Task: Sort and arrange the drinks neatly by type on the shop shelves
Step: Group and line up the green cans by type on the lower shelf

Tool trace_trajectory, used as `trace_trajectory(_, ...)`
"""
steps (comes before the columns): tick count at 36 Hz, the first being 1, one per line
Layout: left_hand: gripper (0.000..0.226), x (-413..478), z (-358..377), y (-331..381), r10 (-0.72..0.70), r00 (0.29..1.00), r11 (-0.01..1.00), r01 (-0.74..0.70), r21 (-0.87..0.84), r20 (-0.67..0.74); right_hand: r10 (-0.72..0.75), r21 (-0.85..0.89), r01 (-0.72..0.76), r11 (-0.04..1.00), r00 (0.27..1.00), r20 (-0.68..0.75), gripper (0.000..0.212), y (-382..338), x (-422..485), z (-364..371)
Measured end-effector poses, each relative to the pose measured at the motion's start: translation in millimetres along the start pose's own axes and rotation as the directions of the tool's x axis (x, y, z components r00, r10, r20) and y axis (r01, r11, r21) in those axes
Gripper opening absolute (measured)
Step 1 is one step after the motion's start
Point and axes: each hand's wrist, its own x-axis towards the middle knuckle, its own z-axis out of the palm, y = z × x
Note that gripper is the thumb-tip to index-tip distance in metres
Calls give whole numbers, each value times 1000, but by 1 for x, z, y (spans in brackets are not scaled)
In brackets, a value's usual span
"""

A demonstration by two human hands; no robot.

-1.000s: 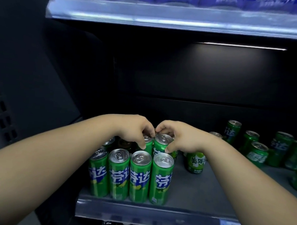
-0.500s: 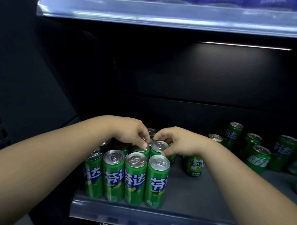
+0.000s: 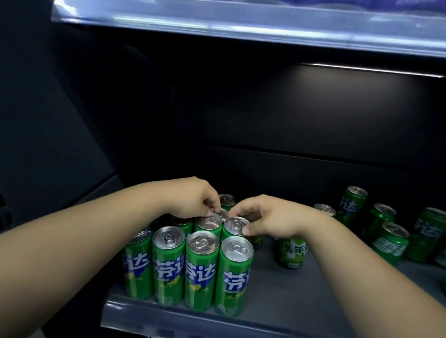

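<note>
Left hand (image 3: 190, 200) fingers pinch a green can (image 3: 209, 220) by its rim, right hand (image 3: 273, 219) pinches the neighbour (image 3: 236, 225), squaring the shelf (image 3: 287, 299) rows; next, probably, gather the loose cans (image 3: 390, 242) right of the fingers.

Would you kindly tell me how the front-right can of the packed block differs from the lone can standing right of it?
The front-right can is tall and slim; the lone can looks shorter. The front-right can touches its neighbours; the lone can stands apart, further back. The front-right can's lid shows fully; the lone can's is hidden by the right forearm. Both are green and upright.
</note>
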Motion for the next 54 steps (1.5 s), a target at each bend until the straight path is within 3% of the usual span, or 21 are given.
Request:
trace_trajectory(4, 18, 6, 2, -1, -34, 997, 999, 31, -33, -68, 25, 20, -26, 999, 999, 31, 33, -4, 1, -5)
trace_trajectory(9, 23, 13, 0, -1, -115, 988, 993, 112, -34, -103, 9, 13, -8, 1000, 991, -133, 47, -4, 12, -9)
trace_trajectory(12, 31, 22, 0, 2, -188, 980, 982, 189, 14, -63, -24, -92, 5, 996, 979, -203, 45, -1, 22, -18)
trace_trajectory(18, 54, 42, -2, 18, -344, 934, 939, 339, 64, 100, -3, -322, -51, 945, 987, -163, 61, 10, 53, -26)
trace_trajectory(24, 47, 63, 12, 23, -420, 896, 906, 405, 123, 146, -32, -370, -6, 929, 995, -97, 68, 19, 75, -20)
trace_trajectory(33, 49, 63, 4, 14, -445, 886, 895, 437, 87, 131, -68, -304, 51, 951, 997, -45, 67, 33, 99, -13)
trace_trajectory(37, 37, 59, -1, 3, -404, 902, 915, 401, 47, 153, -81, -271, 63, 960, 995, -53, 63, 35, 104, -12)
trace_trajectory(44, 51, 51, -2, -7, -335, 924, 942, 335, 31, 184, -70, -184, 52, 982, 993, -96, 72, 37, 105, -11)
trace_trajectory(54, 60, 35, -9, -17, -344, 938, 936, 339, -100, -44, -103, -47, 95, 994, 964, -244, 49, 27, 82, -23)
